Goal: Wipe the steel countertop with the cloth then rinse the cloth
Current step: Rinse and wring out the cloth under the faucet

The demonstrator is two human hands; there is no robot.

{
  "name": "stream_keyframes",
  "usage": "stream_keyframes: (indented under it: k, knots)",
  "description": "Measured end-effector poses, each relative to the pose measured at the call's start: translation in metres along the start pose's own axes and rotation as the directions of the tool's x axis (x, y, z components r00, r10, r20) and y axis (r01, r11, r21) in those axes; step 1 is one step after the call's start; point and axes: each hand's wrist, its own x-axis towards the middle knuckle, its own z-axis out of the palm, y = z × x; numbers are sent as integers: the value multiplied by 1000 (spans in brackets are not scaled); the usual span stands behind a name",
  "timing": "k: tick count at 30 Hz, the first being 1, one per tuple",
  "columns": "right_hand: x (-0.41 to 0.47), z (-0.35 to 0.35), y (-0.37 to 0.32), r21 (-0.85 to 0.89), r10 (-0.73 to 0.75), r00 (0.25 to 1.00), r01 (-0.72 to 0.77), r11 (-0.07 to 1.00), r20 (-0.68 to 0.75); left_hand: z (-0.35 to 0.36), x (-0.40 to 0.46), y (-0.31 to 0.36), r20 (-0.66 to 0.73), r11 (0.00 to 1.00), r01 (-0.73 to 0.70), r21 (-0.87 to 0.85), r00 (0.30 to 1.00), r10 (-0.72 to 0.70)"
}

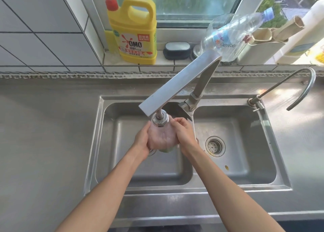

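Note:
Both my hands are together over the left sink basin (pixel 112 144), directly under the faucet head (pixel 159 120). Water runs down over them. My left hand (pixel 143 140) and my right hand (pixel 184 135) are wrapped around a bunched cloth (pixel 167 149). Only a small greenish piece of it shows below my palms; the rest is hidden and blurred by the water. The steel countertop (pixel 43 135) stretches to the left of the sink and also lies to the right of it.
The wide flat faucet arm (pixel 178 82) reaches over the left basin. The right basin has a drain strainer (pixel 215 145). A thin curved tap (pixel 303 84) stands at the right. On the window ledge are a yellow detergent jug (pixel 136 33), a soap dish (pixel 177 50) and a clear bottle (pixel 231 31).

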Motion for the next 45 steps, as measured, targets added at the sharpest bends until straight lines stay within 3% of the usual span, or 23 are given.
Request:
stream_keyframes:
  k: [4,8,11,14,16,19,24,30,36,39,42,45]
  knots:
    - [11,10,-9,-211,-119,989,135,968,85,-13,3,15,-81,987,-126,98,988,134]
    - [26,12,-11,-500,-192,959,273,822,208,-35,-2,26,-134,948,-164,273,969,206]
    - [32,18,-10,-517,-154,932,314,796,329,-55,-5,22,-170,864,-77,497,968,184]
    - [33,24,-9,-451,-44,894,267,852,446,-65,-8,13,-186,672,2,741,962,202]
    - [32,26,-9,-416,44,868,192,889,495,-64,-10,9,-79,593,-79,801,968,236]
    - [29,23,-12,-363,114,820,120,924,561,-53,-12,12,196,637,-328,697,942,271]
    - [33,5,-22,-382,158,849,56,922,505,-37,-8,19,256,682,-383,623,924,285]
    - [37,-12,-2,-457,295,903,-130,880,312,-16,-5,24,230,727,-343,595,939,255]
    - [31,-20,15,-308,399,850,-299,903,344,-12,-1,24,151,766,-319,559,947,284]
    - [29,-13,14,-190,316,897,-267,945,309,-20,4,21,24,638,-367,677,878,479]
    - [27,-5,15,-141,225,948,-197,970,225,-30,7,18,23,447,-368,815,793,609]
    - [24,7,20,-197,109,991,-91,976,81,-35,11,14,42,270,-318,909,714,699]
